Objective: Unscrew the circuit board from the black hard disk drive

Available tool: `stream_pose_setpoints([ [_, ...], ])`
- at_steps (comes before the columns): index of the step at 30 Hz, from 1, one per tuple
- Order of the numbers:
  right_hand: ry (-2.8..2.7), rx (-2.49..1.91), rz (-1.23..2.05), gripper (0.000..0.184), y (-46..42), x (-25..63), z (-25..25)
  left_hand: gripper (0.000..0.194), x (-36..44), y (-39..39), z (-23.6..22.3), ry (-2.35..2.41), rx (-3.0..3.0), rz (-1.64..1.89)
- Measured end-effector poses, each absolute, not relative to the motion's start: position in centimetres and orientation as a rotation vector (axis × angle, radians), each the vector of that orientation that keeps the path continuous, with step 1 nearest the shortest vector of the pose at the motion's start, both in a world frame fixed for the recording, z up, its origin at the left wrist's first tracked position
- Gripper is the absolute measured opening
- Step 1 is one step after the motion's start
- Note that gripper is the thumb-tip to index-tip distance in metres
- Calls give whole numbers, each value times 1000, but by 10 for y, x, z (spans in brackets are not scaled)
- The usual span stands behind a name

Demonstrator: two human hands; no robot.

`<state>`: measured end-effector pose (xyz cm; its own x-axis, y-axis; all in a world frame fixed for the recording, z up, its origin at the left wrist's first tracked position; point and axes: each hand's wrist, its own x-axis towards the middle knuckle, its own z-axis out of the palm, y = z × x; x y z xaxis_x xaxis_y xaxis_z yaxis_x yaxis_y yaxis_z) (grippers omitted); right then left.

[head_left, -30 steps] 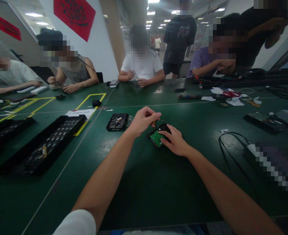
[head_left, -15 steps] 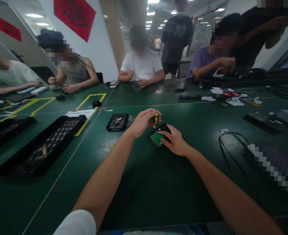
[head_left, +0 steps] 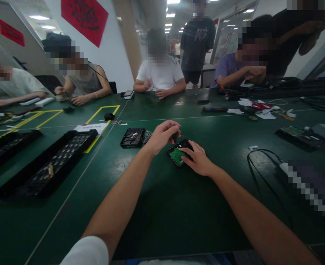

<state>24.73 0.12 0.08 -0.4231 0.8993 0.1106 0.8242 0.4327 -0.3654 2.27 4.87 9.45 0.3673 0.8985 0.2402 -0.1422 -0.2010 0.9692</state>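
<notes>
A hard drive (head_left: 176, 156) with its green circuit board facing up lies on the table in front of me. My right hand (head_left: 197, 157) grips it from the right, fingers over its far edge and thumb by the board. Over the drive's far left edge, my left hand (head_left: 165, 135) pinches the short handle of a screwdriver (head_left: 175, 137); the handle looks dark now, and its tip is too small to make out. Left of this hand sits another black drive (head_left: 132, 137) with small parts on top, and a loose circuit board (head_left: 147, 137) partly behind my wrist.
Long black trays (head_left: 49, 165) stand at the left, one holding small parts. At the right lie another drive-like unit (head_left: 299, 137), a black cable (head_left: 249, 156) and a blurred device (head_left: 311, 184). Several people sit across the green table (head_left: 162, 221). Papers and tools lie at the far right.
The screwdriver handle has turned in my left fingers: its yellow side showed before and a dark side shows now. My right hand and the drive have hardly moved.
</notes>
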Motion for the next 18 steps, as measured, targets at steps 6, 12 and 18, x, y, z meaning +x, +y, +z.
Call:
stream_pose_setpoints([
  [6, -2399, -1499, 393, 53, 0, 247, 3, 33, 20, 47, 97, 716, 1391, 1067],
  [12, -2407, -1489, 384, 52, 0, 246, 4, 28, 19, 48, 96, 707, 1372, 1098],
  [18, -2409, -1497, 380, 50, 1, 245, 4, 33, 20, 53, 89, 791, 1412, 1138],
])
